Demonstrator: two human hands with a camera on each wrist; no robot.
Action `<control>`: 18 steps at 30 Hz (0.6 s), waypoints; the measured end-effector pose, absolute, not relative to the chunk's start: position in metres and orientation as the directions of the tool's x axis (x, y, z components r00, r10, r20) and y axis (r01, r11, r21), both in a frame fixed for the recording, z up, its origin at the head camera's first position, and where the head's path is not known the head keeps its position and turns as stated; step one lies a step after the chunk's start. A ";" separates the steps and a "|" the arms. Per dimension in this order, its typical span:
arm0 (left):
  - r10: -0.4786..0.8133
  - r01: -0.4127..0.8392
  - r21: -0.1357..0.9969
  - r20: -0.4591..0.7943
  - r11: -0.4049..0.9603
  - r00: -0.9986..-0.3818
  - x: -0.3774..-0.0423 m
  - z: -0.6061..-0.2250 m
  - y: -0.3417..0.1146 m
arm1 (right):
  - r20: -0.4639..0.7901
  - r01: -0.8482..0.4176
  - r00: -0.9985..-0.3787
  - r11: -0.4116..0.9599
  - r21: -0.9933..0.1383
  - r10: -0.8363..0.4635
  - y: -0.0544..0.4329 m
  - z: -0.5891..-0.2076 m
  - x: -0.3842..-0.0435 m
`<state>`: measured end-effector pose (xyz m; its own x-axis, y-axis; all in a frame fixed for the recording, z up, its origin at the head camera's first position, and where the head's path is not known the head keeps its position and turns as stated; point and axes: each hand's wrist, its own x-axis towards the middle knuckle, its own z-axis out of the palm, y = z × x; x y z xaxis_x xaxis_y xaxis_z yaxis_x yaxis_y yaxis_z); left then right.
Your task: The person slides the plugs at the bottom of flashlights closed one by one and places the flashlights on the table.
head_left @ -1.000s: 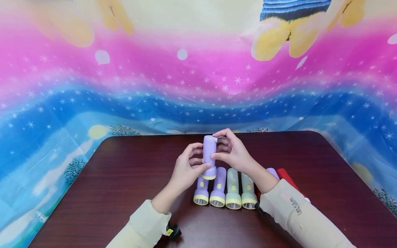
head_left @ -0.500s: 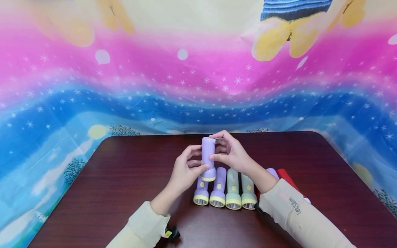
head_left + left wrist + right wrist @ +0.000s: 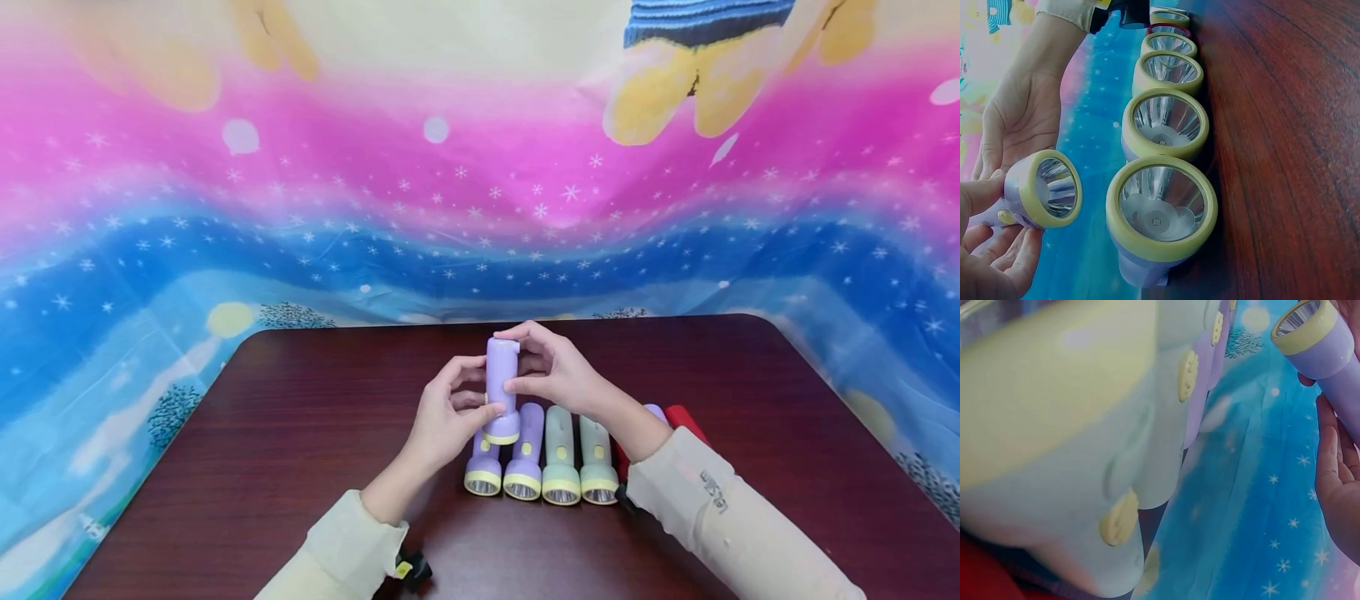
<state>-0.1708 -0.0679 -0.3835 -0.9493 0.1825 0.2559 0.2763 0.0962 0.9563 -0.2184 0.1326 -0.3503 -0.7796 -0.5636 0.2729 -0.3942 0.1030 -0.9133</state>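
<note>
A purple flashlight [image 3: 502,379] with a yellow rim is held upright over the row on the table, lens end down. My left hand [image 3: 450,412] grips it near its head, thumb in front and fingers behind; the left wrist view shows its yellow button [image 3: 1006,217] facing those fingers. At the tail end, my right hand [image 3: 558,367] holds it with the thumb on its side and the index finger over the top. A small pale tab [image 3: 516,345] sticks out there. Beneath stand a purple flashlight [image 3: 483,479], partly covered, and another purple flashlight [image 3: 528,442].
Two pale green flashlights [image 3: 560,450] continue the row to the right. A red flashlight-like body [image 3: 686,423] and a purple end [image 3: 655,413] lie partly hidden behind the right forearm. The dark wooden table [image 3: 322,417] meets a printed cloth backdrop [image 3: 480,200].
Both hands have lowered the flashlight slightly. The dark metal-looking piece that jutted from the tab beside its tail is no longer visible. The row stays put.
</note>
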 end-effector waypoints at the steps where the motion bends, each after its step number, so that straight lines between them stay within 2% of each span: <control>1: 0.179 0.274 0.957 0.254 0.096 -0.950 -0.171 -0.383 -0.068 | 0.268 -0.391 -0.779 0.105 -0.915 -0.567 0.133 -0.350 -0.218; 11: 0.194 0.266 0.949 0.232 0.172 -0.953 -0.170 -0.377 -0.064 | 0.264 -0.420 -0.786 0.170 -0.892 -0.558 0.137 -0.347 -0.219; 18: 0.258 0.273 0.942 0.218 0.197 -0.941 -0.175 -0.377 -0.068 | 0.224 -0.361 -0.813 0.163 -0.918 -0.538 0.139 -0.348 -0.220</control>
